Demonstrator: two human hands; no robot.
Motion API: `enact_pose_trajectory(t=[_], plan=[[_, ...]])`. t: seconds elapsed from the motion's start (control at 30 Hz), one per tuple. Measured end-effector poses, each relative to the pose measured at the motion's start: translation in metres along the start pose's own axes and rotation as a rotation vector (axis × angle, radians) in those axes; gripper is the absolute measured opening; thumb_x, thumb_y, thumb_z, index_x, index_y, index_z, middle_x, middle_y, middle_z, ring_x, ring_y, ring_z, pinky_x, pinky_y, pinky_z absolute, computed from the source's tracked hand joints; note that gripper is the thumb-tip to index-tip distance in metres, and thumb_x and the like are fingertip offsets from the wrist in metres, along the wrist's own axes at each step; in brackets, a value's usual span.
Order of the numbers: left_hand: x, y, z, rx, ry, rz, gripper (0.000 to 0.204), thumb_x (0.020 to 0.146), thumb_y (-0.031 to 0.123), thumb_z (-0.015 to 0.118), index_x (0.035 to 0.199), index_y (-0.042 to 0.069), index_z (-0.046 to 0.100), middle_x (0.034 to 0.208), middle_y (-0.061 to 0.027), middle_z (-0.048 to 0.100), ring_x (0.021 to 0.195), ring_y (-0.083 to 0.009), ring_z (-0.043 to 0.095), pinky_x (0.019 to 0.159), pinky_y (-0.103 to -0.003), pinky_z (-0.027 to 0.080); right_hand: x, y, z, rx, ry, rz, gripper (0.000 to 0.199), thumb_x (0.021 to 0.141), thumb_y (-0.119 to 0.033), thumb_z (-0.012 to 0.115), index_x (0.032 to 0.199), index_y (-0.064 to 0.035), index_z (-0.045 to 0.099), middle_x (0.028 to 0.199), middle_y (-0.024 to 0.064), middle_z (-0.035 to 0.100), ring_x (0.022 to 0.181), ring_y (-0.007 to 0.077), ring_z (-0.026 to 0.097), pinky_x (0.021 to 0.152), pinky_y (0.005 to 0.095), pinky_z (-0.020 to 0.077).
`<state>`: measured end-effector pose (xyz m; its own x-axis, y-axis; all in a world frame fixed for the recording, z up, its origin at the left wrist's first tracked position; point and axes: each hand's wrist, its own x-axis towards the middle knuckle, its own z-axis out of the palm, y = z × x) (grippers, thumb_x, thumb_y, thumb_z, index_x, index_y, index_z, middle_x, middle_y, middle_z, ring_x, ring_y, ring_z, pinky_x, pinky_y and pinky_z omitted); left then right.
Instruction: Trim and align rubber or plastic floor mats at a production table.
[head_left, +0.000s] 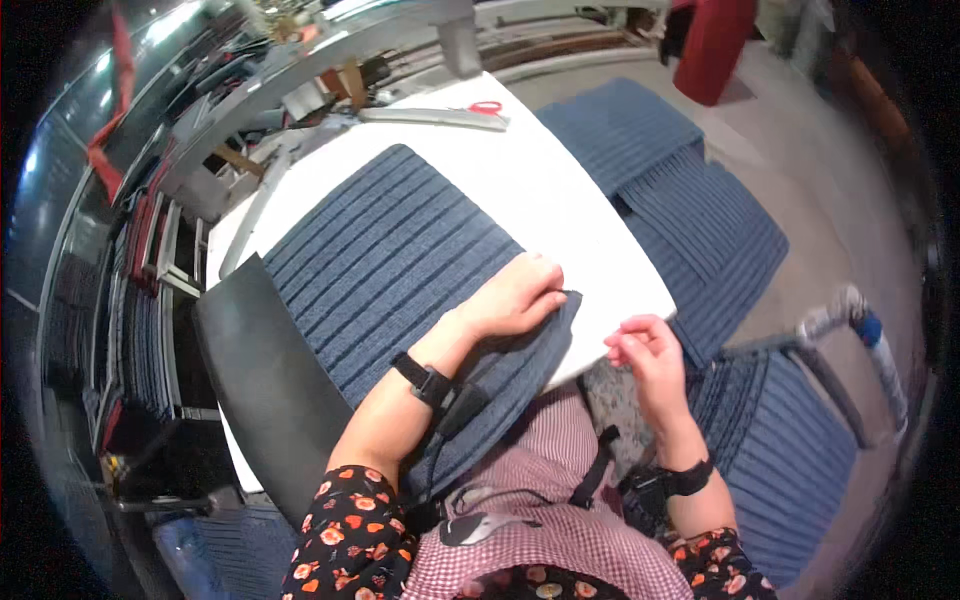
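Note:
A blue-grey carpet mat (400,250) with dark ribs lies across the white table (580,215) in front of me. My left hand (515,298) is on the mat's right edge near its front corner, fingers curled round the edge and thumb bent in. The near part of the mat sags over the table's front edge against my apron. My right hand (650,360) is raised just off the table's right front corner, thumb and fingertips pinched together; anything between them is too small to make out. A smooth black sheet (270,375), like a rubber mat backing, covers the mat's left side.
Red-handled scissors (485,107) and a grey metal strip (435,118) lie at the table's far edge. Several more ribbed mats (700,200) are piled to the right, others (780,450) beside a wrapped tube frame (865,330). Racks of folded material (145,300) stand left.

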<state>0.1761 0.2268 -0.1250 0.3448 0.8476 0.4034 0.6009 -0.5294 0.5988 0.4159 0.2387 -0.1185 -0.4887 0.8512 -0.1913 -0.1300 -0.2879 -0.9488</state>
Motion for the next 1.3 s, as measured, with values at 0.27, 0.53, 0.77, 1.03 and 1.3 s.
enact_pose_trajectory(t=[0.27, 0.53, 0.77, 1.03, 1.3], plan=[[0.008, -0.017, -0.02, 0.064, 0.022, -0.165, 0.018, 0.078, 0.021, 0.059, 0.082, 0.005, 0.052, 0.081, -0.0152, 0.052, 0.081, -0.0324, 0.049, 0.073, -0.039, 0.039, 0.124, -0.087, 0.038, -0.49, -0.154, -0.453, 0.021, 0.082, -0.007, 0.054, 0.102, 0.0012, 0.056, 0.092, 0.007, 0.06, 0.083, 0.014, 0.057, 0.071, 0.0256, 0.0474], [0.011, -0.02, -0.019, 0.053, 0.033, -0.035, 0.018, 0.081, 0.023, 0.058, 0.093, 0.01, 0.057, 0.081, -0.0074, 0.055, 0.082, -0.0264, 0.051, 0.078, -0.037, 0.038, 0.351, -0.065, 0.121, -1.201, -0.029, -0.587, 0.04, 0.072, -0.027, 0.062, 0.106, -0.0078, 0.06, 0.11, 0.0205, 0.049, 0.101, 0.0331, 0.051, 0.089, 0.0374, 0.0431], [0.019, -0.024, -0.024, 0.006, 0.007, -0.093, 0.013, 0.084, 0.017, 0.053, 0.093, 0.01, 0.057, 0.086, -0.0065, 0.057, 0.088, -0.025, 0.051, 0.085, -0.036, 0.035, 0.405, -0.07, 0.144, -1.486, -0.215, -0.204, 0.039, 0.069, -0.027, 0.064, 0.102, -0.0052, 0.064, 0.118, 0.0243, 0.05, 0.111, 0.0387, 0.048, 0.092, 0.0384, 0.0429], [0.012, -0.033, -0.025, -0.001, -0.019, -0.072, 0.021, 0.081, 0.025, 0.057, 0.096, 0.011, 0.057, 0.087, -0.0063, 0.057, 0.089, -0.0243, 0.051, 0.086, -0.036, 0.034, 0.364, -0.09, 0.109, -1.346, 0.023, -0.219, 0.041, 0.065, -0.032, 0.07, 0.084, 0.004, 0.066, 0.085, 0.0166, 0.064, 0.076, 0.0244, 0.062, 0.069, 0.032, 0.0495], [0.006, -0.031, -0.022, 0.022, -0.055, -0.109, 0.018, 0.081, 0.025, 0.057, 0.091, 0.01, 0.056, 0.085, -0.0075, 0.056, 0.089, -0.0259, 0.05, 0.082, -0.037, 0.036, 0.175, -0.086, 0.023, 0.079, -0.287, -0.021, 0.019, 0.082, -0.016, 0.058, 0.094, -0.0011, 0.056, 0.089, 0.0065, 0.058, 0.08, 0.0123, 0.056, 0.07, 0.027, 0.0473]])
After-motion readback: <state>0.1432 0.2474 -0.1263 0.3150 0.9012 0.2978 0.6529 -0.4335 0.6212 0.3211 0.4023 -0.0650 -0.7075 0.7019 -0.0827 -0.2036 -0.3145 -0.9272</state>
